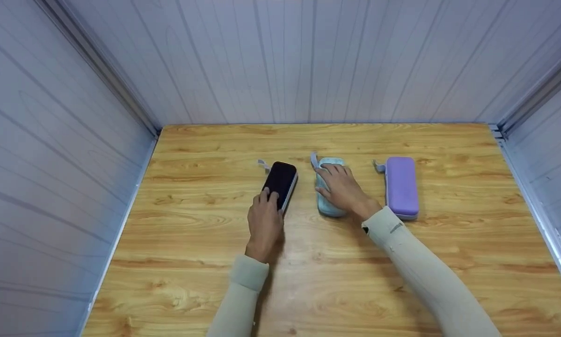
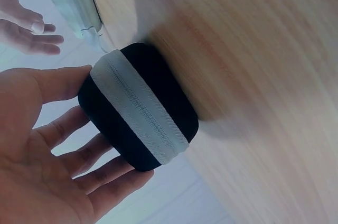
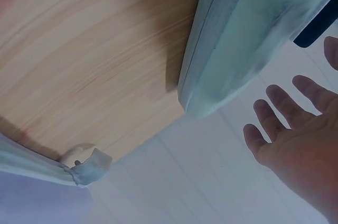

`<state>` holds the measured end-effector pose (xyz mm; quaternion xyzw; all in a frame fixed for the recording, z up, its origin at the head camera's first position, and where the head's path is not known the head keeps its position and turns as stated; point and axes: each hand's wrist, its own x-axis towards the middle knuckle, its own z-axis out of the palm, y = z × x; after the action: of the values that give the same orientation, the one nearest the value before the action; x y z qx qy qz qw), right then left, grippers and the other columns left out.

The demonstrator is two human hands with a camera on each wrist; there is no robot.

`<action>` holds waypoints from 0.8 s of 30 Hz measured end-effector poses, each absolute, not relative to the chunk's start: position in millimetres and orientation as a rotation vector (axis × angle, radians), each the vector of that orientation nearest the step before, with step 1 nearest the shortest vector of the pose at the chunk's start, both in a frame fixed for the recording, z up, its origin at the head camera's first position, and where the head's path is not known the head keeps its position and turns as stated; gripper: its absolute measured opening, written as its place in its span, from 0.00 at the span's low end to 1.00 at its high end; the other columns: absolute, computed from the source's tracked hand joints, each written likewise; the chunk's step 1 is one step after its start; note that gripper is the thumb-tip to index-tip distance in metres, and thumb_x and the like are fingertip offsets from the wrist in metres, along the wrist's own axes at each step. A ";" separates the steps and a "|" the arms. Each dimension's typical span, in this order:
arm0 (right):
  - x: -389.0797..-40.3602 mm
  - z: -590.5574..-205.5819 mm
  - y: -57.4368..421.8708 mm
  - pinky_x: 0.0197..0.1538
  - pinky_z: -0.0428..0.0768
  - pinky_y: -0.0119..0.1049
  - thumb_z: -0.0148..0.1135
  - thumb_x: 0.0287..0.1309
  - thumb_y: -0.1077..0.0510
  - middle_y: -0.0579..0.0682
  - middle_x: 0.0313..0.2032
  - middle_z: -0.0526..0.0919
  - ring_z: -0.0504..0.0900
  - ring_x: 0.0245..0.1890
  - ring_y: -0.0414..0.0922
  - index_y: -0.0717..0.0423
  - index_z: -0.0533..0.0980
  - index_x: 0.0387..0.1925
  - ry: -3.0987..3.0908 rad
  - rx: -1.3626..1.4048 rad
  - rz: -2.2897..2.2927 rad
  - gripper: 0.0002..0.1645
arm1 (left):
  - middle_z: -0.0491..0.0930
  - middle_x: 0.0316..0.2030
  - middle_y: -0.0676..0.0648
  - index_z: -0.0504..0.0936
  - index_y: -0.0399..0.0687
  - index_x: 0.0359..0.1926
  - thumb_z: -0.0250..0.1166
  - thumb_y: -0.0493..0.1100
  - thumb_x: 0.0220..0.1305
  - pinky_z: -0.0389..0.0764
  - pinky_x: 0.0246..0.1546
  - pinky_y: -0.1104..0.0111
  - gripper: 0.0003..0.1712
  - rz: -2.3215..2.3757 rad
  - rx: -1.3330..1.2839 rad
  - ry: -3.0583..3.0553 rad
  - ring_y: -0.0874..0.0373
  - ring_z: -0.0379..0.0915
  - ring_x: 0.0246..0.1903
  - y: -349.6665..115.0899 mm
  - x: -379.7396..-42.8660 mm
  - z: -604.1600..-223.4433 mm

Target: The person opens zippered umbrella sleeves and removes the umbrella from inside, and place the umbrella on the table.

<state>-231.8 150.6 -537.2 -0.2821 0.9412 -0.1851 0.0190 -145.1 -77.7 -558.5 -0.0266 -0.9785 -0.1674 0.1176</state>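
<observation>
A black zippered case (image 1: 281,175) lies slanted on the table, a pale zip band (image 2: 140,105) running round its side. My left hand (image 1: 265,222) grips its near end, thumb on one edge and fingers spread over the other. To its right is a light blue case (image 1: 328,208), partly hidden in the head view by my right hand (image 1: 345,189). In the right wrist view that hand hovers over the light blue case with loosely extended fingers, apart from its surface. A purple case (image 1: 402,185) lies farther right, beside the right wrist.
The cases lie on a wood-grain table (image 1: 191,206) with pale panel walls (image 1: 285,61) at the back and sides. Each case has a small fabric loop; the purple case's loop (image 1: 379,166) sticks out at its upper left.
</observation>
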 end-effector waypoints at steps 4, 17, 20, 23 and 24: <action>-234.0 -538.2 147.8 0.74 0.62 0.66 0.61 0.77 0.52 0.67 0.73 0.70 0.66 0.73 0.66 0.62 0.69 0.75 2.902 -0.868 -0.593 0.33 | 0.79 0.63 0.33 0.82 0.38 0.60 0.76 0.38 0.64 0.83 0.55 0.47 0.24 -0.487 -0.090 -2.860 0.35 0.77 0.60 -79.7 -144.6 -557.5; -236.6 -539.5 141.1 0.75 0.61 0.65 0.61 0.77 0.54 0.67 0.72 0.70 0.66 0.73 0.66 0.64 0.69 0.74 2.874 -0.902 -0.627 0.32 | 0.80 0.64 0.34 0.87 0.36 0.54 0.71 0.30 0.65 0.82 0.60 0.50 0.17 -0.586 -0.114 -2.812 0.38 0.77 0.62 -87.7 -141.5 -555.0; -237.5 -539.8 139.1 0.75 0.61 0.64 0.61 0.77 0.54 0.66 0.72 0.70 0.67 0.73 0.65 0.64 0.69 0.74 2.880 -0.902 -0.616 0.32 | 0.79 0.65 0.36 0.87 0.38 0.55 0.74 0.33 0.65 0.81 0.60 0.50 0.17 -0.598 -0.090 -2.833 0.39 0.77 0.63 -86.8 -142.4 -554.2; -238.4 -540.5 136.6 0.75 0.62 0.63 0.61 0.77 0.54 0.66 0.71 0.71 0.68 0.72 0.65 0.64 0.69 0.74 2.883 -0.909 -0.602 0.31 | 0.80 0.65 0.36 0.87 0.38 0.55 0.75 0.35 0.65 0.81 0.60 0.50 0.18 -0.594 -0.077 -2.844 0.39 0.77 0.63 -85.2 -143.5 -554.2; -238.6 -540.9 135.8 0.75 0.62 0.63 0.61 0.77 0.54 0.65 0.71 0.71 0.68 0.72 0.65 0.64 0.69 0.74 2.884 -0.912 -0.598 0.31 | 0.80 0.64 0.36 0.87 0.38 0.55 0.75 0.35 0.64 0.82 0.60 0.49 0.18 -0.586 -0.079 -2.845 0.38 0.77 0.63 -84.6 -143.7 -554.3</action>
<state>-238.6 135.8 -540.9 -0.2958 0.9349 -0.1939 0.0293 -143.7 -84.6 -554.3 -0.0271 -0.9722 -0.2004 0.1178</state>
